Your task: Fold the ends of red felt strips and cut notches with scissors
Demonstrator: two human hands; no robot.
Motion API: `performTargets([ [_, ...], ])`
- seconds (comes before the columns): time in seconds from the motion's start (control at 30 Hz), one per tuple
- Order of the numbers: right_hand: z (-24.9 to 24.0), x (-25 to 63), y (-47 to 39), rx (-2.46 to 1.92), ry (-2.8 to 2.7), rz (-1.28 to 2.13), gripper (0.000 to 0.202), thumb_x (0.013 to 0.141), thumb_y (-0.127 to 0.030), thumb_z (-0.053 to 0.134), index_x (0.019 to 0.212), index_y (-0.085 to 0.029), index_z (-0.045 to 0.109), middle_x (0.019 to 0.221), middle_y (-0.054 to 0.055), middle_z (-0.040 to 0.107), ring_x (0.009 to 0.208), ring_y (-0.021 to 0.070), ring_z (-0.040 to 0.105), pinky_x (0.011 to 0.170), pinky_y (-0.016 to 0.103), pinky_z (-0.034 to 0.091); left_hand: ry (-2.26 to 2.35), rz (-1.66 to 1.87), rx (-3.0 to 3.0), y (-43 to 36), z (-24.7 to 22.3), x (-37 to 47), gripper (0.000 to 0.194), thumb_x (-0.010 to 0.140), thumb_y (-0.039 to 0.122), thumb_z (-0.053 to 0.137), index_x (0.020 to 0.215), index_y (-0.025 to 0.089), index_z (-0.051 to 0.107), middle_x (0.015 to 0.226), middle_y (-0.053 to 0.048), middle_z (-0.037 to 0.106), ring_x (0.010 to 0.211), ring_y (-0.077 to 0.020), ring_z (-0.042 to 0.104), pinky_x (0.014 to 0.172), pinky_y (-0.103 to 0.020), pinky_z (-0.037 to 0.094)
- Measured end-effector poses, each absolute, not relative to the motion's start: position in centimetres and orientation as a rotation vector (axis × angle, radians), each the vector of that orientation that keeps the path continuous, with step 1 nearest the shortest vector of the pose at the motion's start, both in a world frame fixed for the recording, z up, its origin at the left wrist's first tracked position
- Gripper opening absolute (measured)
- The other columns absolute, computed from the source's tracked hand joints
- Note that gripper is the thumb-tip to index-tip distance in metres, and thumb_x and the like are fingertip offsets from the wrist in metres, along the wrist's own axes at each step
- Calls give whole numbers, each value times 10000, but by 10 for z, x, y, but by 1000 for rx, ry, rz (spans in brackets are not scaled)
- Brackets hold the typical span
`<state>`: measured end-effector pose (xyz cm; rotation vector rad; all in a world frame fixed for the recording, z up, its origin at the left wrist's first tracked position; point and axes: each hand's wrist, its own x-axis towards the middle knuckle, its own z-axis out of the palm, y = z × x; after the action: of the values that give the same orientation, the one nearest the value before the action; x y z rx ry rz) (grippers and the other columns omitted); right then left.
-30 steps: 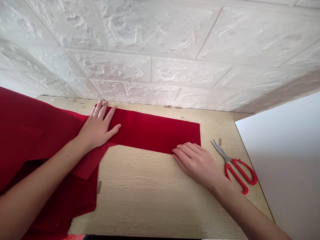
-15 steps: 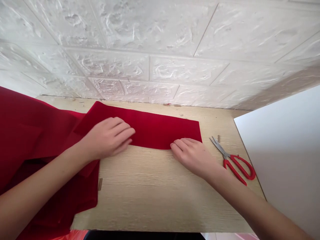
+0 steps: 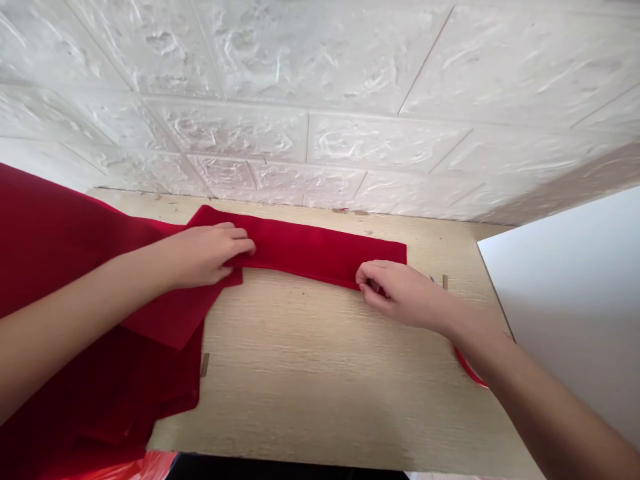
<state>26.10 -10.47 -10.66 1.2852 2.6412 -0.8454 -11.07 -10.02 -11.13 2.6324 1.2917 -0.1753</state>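
A long strip of red fabric [image 3: 310, 247] lies across the wooden table, its near edge turned up into a narrow fold. My left hand [image 3: 207, 257] rests over the strip's left part, its fingers curled down onto the cloth and its thumb at the near edge. At the right end, my right hand [image 3: 387, 287] pinches the near edge between thumb and fingers. Under my right forearm are red-handled scissors [image 3: 467, 367], mostly hidden, with only part of a handle loop showing clearly.
A large heap of red cloth [image 3: 100, 373] covers the table's left side and hangs over its front edge. The white brick-patterned wall [image 3: 300, 133] rises behind the wooden table [image 3: 310, 373]. A white panel [image 3: 580, 293] stands along the right side.
The strip looks narrower, its near edge now folded upward. My right hand has closed into a pinch on that edge; my left hand has shifted left and up. My right forearm now covers most of the scissors.
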Motion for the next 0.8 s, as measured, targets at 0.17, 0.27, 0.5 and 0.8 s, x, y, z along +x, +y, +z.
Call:
performTargets([
  [0.17,-108,266,-110,1228,2720,-667,154,908,-124,490,782,-210,511,798,18,663,693,155,563,647,280,366,1639,-594,2321,-98,-102,-149,588,773,108,492,1319,233,669,1295,-54,717,1091,-267,704,898,-383,568],
  [0.27,-114,272,-116,1189,2812,-370,178,948,-134,466,800,-198,541,784,28,673,695,170,593,689,302,380,1672,-705,2193,-98,-91,-144,590,858,130,451,1399,269,642,1380,-18,691,1195,-257,680,1023,-382,526],
  [0.5,-129,301,-122,1129,2941,429,257,944,-49,410,795,-180,574,683,21,610,605,178,577,578,315,317,1689,-844,2246,-118,-87,-113,568,969,154,333,1457,230,613,1547,-62,566,1430,-281,540,1174,-439,451],
  [0.8,-136,329,-136,1037,3086,384,243,1079,-244,448,1136,-143,661,1081,103,767,974,238,712,814,344,503,1670,-636,2239,-138,-112,-145,683,935,283,217,1573,283,460,1626,10,459,1403,-277,572,1028,-456,563],
])
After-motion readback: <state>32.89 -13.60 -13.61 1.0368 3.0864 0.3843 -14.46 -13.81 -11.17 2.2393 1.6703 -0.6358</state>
